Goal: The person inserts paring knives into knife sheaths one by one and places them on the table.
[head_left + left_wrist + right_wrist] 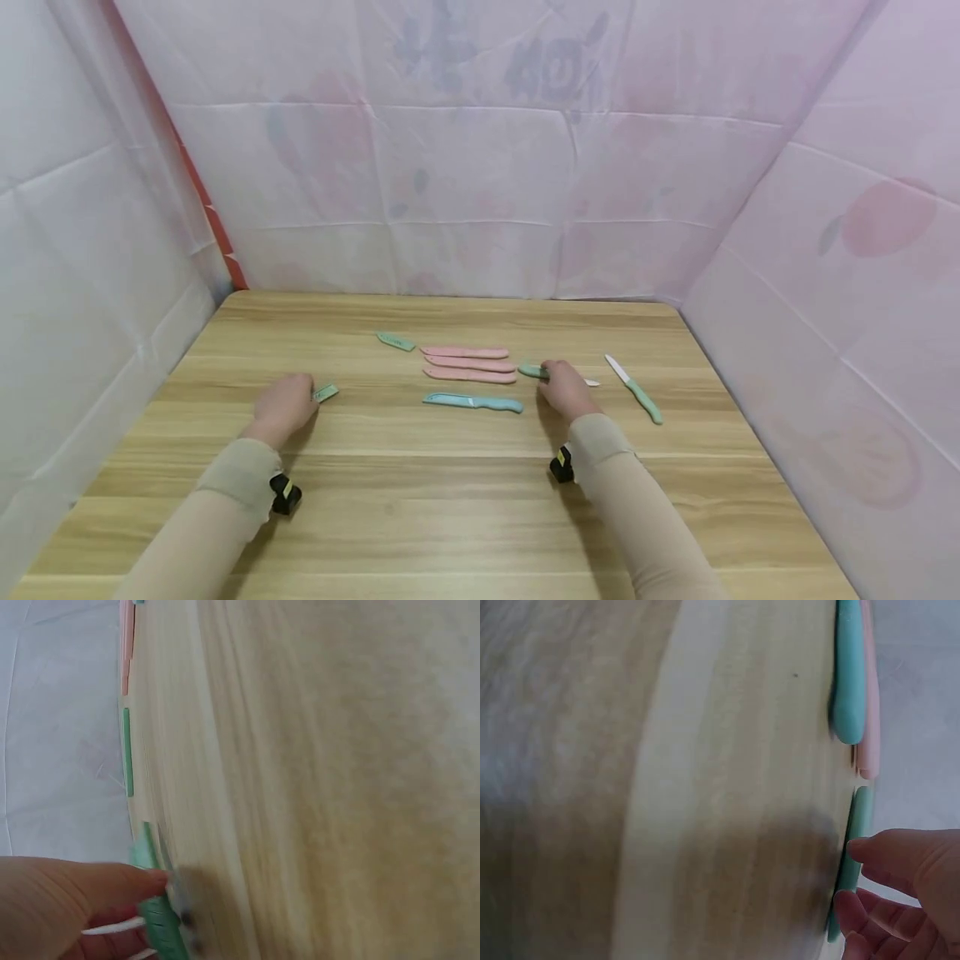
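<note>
My left hand (pixel 285 407) pinches a green slotted blade sheath (pixel 326 392) between thumb and fingers, low over the left of the table. In the left wrist view, the thumb presses on this sheath (pixel 161 922). At centre right, my right hand (pixel 567 390) has thumb and fingertips at a green-handled paring knife. Its handle (pixel 531 371) points left and its pale blade (pixel 592 382) sticks out to the right. The right wrist view shows thumb and curled index finger against that green handle (pixel 862 810); the blade is hidden there.
Three pink sheathed knives (pixel 468 364) lie side by side at mid-table. A blue sheathed knife (pixel 472 402) lies in front of them, and another green sheath (pixel 395 341) behind left. An unsheathed green-handled knife (pixel 634 390) lies right of my right hand. Cloth walls (pixel 480 167) border the table.
</note>
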Available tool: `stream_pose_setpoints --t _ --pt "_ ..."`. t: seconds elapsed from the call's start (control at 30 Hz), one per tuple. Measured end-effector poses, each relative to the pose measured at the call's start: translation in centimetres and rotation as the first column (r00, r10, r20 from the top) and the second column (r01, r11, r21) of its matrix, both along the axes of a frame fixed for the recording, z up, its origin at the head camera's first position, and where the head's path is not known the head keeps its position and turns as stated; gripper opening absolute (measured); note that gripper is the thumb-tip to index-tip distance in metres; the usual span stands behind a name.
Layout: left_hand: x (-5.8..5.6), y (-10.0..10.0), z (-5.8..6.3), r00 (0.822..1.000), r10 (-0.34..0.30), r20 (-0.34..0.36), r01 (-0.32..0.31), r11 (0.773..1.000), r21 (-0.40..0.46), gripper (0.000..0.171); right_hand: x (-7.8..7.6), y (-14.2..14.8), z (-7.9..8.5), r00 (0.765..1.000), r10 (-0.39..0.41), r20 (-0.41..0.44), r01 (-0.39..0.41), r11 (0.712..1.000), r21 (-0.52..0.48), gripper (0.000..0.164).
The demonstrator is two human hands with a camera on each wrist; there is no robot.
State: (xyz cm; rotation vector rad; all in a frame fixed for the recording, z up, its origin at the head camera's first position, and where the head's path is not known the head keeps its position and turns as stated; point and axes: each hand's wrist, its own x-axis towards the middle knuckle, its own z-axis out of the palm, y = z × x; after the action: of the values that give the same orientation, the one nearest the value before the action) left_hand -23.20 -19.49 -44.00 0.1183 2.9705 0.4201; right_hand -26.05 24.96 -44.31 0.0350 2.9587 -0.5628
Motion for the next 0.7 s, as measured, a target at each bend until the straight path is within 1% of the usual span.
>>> stream_pose_setpoints --t 0.07,0.13,0.2,0.27,0.33,0.4,0.5,0.6,0.63,0.7 --pt "0.2 0.2 -0.1 0.999 -0.006 -0.033 0.006 1.0 0.02 0.011 0.0 0.0 -0.2 1.0 0.006 0.004 -0.006 1.0 0.017 0.038" --pt "0.3 0.3 -0.1 0.998 -0.007 -0.061 0.01 0.998 0.059 0.012 0.0 -0.1 -0.2 1.0 0.006 0.003 -0.007 1.0 0.025 0.038" --pt "0.4 0.6 -0.1 0.996 -0.008 -0.093 0.02 0.992 0.126 0.013 0.2 0.0 -0.2 1.0 0.007 -0.002 -0.007 1.0 0.029 0.038" --pt "0.4 0.9 -0.1 0.993 -0.001 -0.116 0.027 0.976 0.218 0.012 0.3 0.0 0.0 1.0 0.001 -0.011 -0.001 0.999 0.036 0.037" --pt "0.5 1.4 -0.1 0.993 0.02 -0.119 0.021 0.943 0.332 0.011 0.5 0.2 0.1 1.0 -0.009 -0.008 0.009 0.999 0.047 0.036" --pt "0.5 1.9 0.0 0.995 0.041 -0.094 0.004 0.9 0.435 0.011 0.6 0.3 0.2 1.0 -0.016 -0.002 0.016 0.997 0.07 0.035" --pt "0.7 2.7 0.3 0.997 0.058 -0.046 -0.024 0.842 0.539 0.018 0.8 0.6 0.2 1.0 -0.017 0.011 0.016 0.994 0.111 0.033" --pt "0.9 3.4 0.6 0.999 0.047 -0.012 -0.03 0.794 0.607 0.026 1.0 0.9 0.2 1.0 -0.005 0.011 0.003 0.99 0.141 0.03" --pt "1.0 3.7 0.7 0.999 0.047 -0.001 -0.036 0.773 0.633 0.028 1.0 1.1 0.3 1.0 -0.009 0.012 0.007 0.989 0.146 0.029" --pt "1.2 4.3 0.8 0.998 0.047 0.041 -0.062 0.71 0.701 0.028 1.2 1.4 0.6 1.0 -0.025 -0.001 0.024 0.991 0.131 0.028"
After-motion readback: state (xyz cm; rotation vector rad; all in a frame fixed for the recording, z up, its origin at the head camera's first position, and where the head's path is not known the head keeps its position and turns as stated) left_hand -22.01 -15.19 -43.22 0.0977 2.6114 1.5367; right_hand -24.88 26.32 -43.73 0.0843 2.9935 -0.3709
